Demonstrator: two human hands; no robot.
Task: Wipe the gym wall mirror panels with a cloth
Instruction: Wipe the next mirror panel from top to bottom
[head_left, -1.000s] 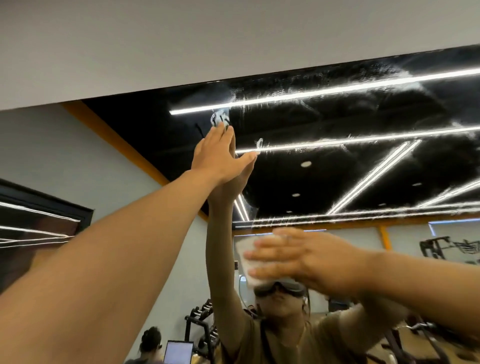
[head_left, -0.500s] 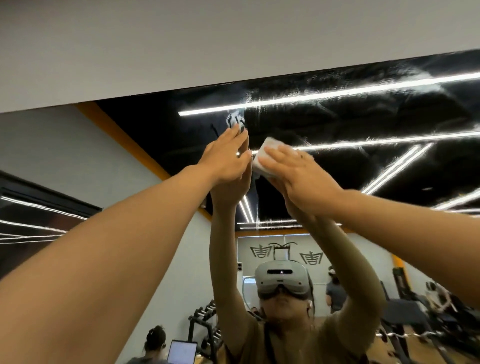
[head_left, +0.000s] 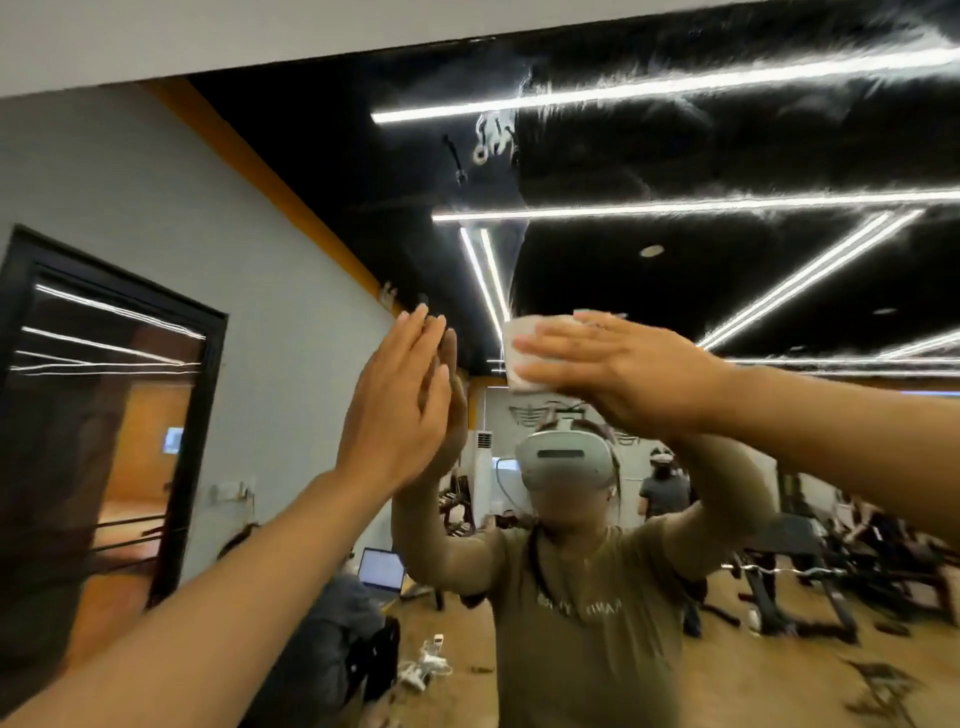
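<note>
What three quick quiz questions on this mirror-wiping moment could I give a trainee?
1. True or false: the left hand holds the cloth.
2. What presses the cloth onto the mirror? A) straight fingers of the right hand B) a clenched fist C) the left forearm
3. Fill in: the smear marks lie ___ the cloth.

Key: 1 false; 2 A; 3 above.

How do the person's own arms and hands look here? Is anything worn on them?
Both forearms are bare up to the frame edge, with no sleeve in sight. The left hand and the right hand wear no glove, and no ring, watch or bracelet shows. The mirror reflection shows short olive-brown T-shirt sleeves at the upper arms.
</note>
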